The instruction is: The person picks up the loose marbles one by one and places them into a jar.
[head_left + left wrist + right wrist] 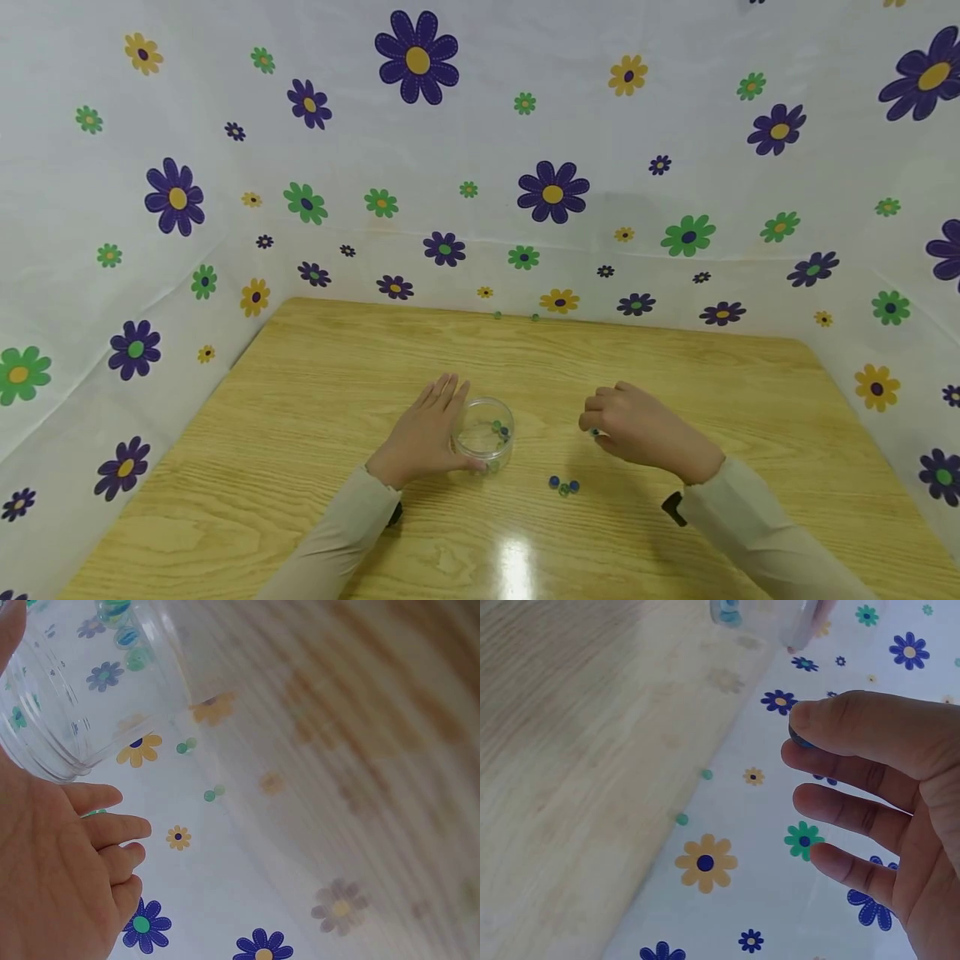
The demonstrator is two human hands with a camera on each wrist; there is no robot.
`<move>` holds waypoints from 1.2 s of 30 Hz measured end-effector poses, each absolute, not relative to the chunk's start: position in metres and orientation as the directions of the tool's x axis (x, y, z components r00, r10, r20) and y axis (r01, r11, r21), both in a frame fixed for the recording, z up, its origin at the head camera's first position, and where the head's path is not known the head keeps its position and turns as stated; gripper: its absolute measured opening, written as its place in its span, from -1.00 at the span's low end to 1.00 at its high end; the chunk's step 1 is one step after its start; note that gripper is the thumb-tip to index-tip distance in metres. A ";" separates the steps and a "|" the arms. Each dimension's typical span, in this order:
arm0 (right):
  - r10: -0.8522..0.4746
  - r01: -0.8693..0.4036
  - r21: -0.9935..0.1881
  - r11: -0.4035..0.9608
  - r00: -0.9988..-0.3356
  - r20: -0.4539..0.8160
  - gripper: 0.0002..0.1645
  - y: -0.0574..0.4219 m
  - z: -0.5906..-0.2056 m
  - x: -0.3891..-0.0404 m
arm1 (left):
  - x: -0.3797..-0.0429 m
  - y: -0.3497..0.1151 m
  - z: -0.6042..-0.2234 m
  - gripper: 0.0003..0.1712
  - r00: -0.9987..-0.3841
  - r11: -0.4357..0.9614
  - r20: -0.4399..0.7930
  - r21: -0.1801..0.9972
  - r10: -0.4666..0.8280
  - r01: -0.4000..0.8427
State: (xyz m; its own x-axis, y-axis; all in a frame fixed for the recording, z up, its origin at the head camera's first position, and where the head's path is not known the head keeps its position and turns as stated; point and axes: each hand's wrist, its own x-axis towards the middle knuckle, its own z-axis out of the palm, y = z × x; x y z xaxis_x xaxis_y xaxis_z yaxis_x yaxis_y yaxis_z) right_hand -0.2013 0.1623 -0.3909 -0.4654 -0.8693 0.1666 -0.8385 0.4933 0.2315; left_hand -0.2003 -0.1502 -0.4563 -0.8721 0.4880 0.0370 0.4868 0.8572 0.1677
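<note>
A clear round jar (512, 423) stands upright on the table, with several green and blue marbles (501, 430) inside it. My left hand (426, 437) holds the jar from its left side, the thumb round the front and the fingers along the back. In the left wrist view the jar wall (56, 742) lies between thumb and fingers. To the right of the jar, my right hand (637, 425) pinches a dark blue marble (798, 736) between thumb and index finger, the other fingers loosely bent. Between the hands, two blue marbles (553, 482) and a green marble (565, 491) lie close together.
Two green marbles, one on the left (497, 315) and one on the right (536, 317), lie at the back edge of the wood-grain table (337, 350). A white flowered cloth (480, 142) stands behind the table and along both sides.
</note>
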 end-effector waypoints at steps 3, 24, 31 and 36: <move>-0.870 -0.838 0.238 0.491 -0.455 0.192 -0.80 0.161 -0.385 -0.202 | -0.200 -0.150 -0.456 0.35 -0.874 0.859 0.026 0.172 0.486 0.482; -0.861 -0.844 0.214 0.492 -0.435 0.263 -0.83 0.137 -0.355 -0.208 | -0.203 -0.150 -0.459 0.36 -0.873 0.859 0.024 0.167 0.488 0.485; -0.861 -0.849 0.203 0.488 -0.430 0.273 -0.83 0.124 -0.345 -0.206 | -0.203 -0.150 -0.460 0.37 -0.873 0.858 0.033 0.168 0.487 0.485; -0.864 -0.852 0.200 0.483 -0.427 0.267 -0.83 0.116 -0.342 -0.207 | -0.204 -0.150 -0.460 0.37 -0.872 0.857 0.032 0.171 0.488 0.486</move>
State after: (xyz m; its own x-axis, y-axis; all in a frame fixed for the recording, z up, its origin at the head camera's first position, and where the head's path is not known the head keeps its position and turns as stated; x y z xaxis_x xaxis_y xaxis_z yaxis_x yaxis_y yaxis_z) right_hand -0.2069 0.1156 -0.3420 -0.4272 -0.8638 0.2671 -0.8523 0.4833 0.1998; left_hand -0.2036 -0.1503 -0.4602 -0.8721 0.4884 0.0316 0.4861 0.8570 0.1709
